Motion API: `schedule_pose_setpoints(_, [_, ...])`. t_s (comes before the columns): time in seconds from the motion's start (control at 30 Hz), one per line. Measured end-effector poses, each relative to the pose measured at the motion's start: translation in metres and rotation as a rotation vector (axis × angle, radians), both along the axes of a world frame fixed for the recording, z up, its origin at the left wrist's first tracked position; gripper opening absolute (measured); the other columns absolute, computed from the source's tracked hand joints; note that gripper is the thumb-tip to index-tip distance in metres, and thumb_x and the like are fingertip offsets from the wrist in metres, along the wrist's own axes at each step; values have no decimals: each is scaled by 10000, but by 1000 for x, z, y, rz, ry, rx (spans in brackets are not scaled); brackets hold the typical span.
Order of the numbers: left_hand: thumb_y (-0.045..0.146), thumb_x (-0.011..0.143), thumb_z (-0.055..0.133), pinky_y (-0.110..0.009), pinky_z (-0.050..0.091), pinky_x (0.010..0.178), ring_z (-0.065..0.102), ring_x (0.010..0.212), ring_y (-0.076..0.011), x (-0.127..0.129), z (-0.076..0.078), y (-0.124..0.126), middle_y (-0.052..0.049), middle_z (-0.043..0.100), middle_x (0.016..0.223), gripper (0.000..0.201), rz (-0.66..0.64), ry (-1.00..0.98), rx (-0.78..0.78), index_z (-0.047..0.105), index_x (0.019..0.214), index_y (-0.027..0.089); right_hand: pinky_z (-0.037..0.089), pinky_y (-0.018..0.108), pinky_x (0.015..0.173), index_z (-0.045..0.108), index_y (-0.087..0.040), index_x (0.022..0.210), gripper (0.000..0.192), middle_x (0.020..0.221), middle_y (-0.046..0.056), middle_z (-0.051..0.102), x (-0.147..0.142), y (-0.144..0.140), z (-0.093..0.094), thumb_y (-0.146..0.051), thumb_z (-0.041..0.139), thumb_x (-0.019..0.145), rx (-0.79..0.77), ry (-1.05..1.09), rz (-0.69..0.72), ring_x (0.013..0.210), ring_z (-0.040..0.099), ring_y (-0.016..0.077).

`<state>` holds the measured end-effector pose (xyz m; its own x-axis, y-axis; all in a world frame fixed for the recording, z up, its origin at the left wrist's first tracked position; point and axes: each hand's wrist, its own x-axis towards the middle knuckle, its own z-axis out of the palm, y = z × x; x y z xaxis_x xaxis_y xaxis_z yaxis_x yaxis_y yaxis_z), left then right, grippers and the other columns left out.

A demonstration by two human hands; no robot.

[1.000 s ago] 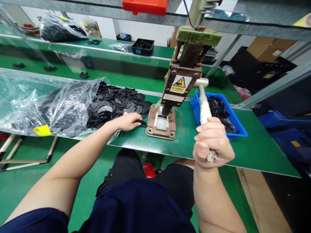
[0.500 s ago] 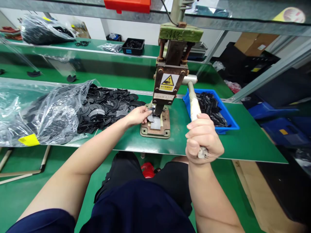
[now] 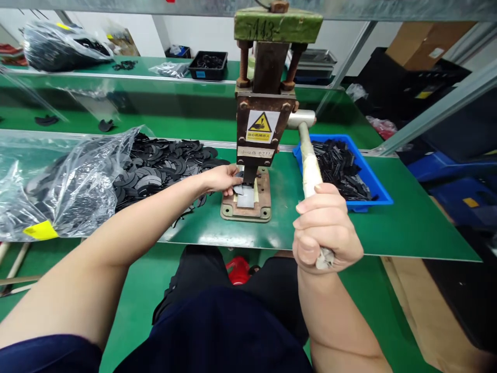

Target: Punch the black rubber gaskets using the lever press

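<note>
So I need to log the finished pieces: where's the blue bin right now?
In the head view, the blue bin sits on the green bench, right of the press, just behind its lever and the right hand.

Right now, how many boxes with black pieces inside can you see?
2. A blue bin sits on the green table right of the press, beside the right hand. A black tray sits on the far bench. Others may be hidden.

Black flat piece (image 3: 237, 178) on press base (image 3: 246, 207) under ram; pale lever handle (image 3: 309, 167) slanting toward viewer.
</note>
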<state>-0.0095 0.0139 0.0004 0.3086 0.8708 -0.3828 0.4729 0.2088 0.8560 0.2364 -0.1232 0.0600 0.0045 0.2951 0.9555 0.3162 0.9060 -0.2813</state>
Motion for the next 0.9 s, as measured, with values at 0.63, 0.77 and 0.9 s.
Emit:
schedule_pose_setpoints(0.63, [396,950,761,-284,572,630,722,687,-165,-21,27,-21,-101,758,888,255,-16,-203,15,677,1005,161,604,508,957,573,-271,682,337,646,-64,636,-1,6,0,-413,641,981,39,8,-15,716,686,164])
schedule_pose_setpoints(0.77, [407,936,738,-322,574,821,726,864,-188,-82,31,-22,-86,791,1051,282,32,128,385,750,1099,177,596,488,982,550,-252,662,361,653,-70,618,-5,9,-1,-397,662,972,80,45,4,729,695,143])
schedule_pose_setpoints(0.9, [406,933,722,-377,524,1004,703,1127,-280,-105,13,-29,-72,792,1158,276,-169,705,637,775,1136,227,566,481,1048,568,-233,686,351,692,-72,612,-6,9,-2,-374,662,994,75,55,33,826,732,133])
